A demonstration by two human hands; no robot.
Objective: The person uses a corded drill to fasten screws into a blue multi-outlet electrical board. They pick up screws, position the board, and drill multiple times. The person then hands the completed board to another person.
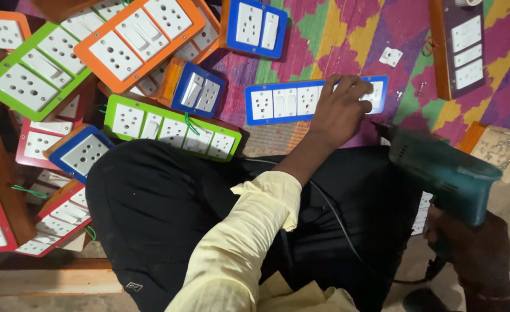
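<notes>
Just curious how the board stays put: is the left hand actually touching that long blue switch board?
Touching. The head view shows the left hand lying on the blue switch board, fingers pressed on its right end.

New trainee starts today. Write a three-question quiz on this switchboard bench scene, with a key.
1. True or false: the left hand rests on a blue-framed switchboard.
2. What does the right hand hold? A) hammer B) teal power drill C) pliers
3. Fill in: the long board just above the person's knee has a ____ frame.

Key: 1 true; 2 B; 3 green.
</notes>
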